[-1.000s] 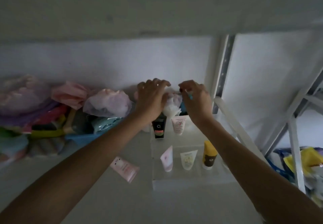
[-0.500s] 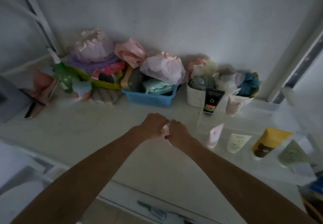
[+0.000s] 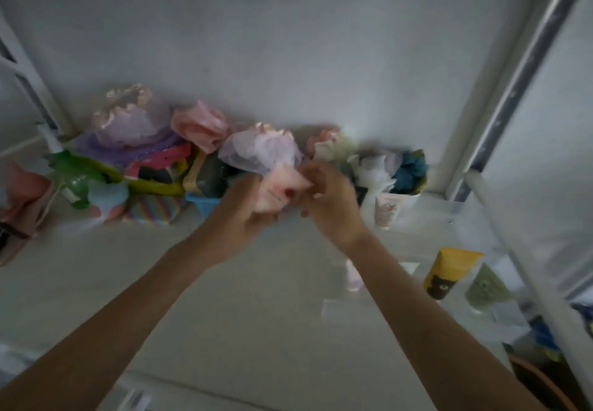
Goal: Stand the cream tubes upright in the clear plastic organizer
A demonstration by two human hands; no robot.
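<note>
A pink cream tube (image 3: 278, 189) is raised above the shelf, gripped by my left hand (image 3: 244, 218) from below and left. My right hand (image 3: 333, 205) pinches its upper right corner; the image is blurred there. The clear plastic organizer (image 3: 459, 214) stands at the right on the shelf. Upright in it are a white tube (image 3: 386, 213) at the back, and a yellow tube (image 3: 447, 271), a green tube (image 3: 486, 288) and a pale pink tube (image 3: 353, 277) in front. My right forearm hides part of the front row.
A blue basket (image 3: 200, 202) and several mesh bath puffs (image 3: 260, 150) line the back wall. A green bottle (image 3: 69, 176) and pink items sit at the left. A white metal rack post (image 3: 513, 83) rises at the right.
Both hands went from the back of the organizer down to the shelf, took up the pink tube lying there, and now hold it raised in front of the puffs. The camera swung left.
</note>
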